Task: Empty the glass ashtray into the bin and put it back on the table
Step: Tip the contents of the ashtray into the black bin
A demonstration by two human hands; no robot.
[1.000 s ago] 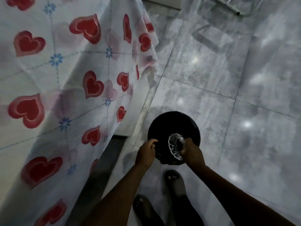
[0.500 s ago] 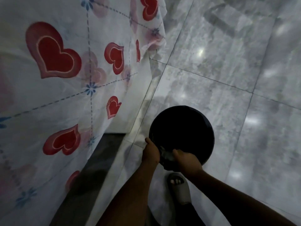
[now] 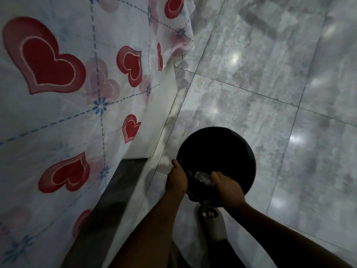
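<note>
A round black bin (image 3: 218, 151) stands on the grey tiled floor below me. My left hand (image 3: 176, 178) grips the bin's near left rim. My right hand (image 3: 227, 187) holds the glass ashtray (image 3: 203, 178) tipped down inside the bin's mouth, near its front edge. Only a small glinting part of the ashtray shows between my hands; the rest is hidden by my right hand. The bin's inside is too dark to see into.
The table (image 3: 77, 93), draped in a white cloth with red hearts, fills the left side. A dark strip of floor (image 3: 116, 190) runs under the cloth's edge. My sandalled foot (image 3: 212, 223) stands just behind the bin. Glossy tiles (image 3: 270, 84) spread to the right.
The ashtray, held upright on edge above the bin a second ago, has been turned over and lowered into the bin's mouth. My view has dropped closer to the bin.
</note>
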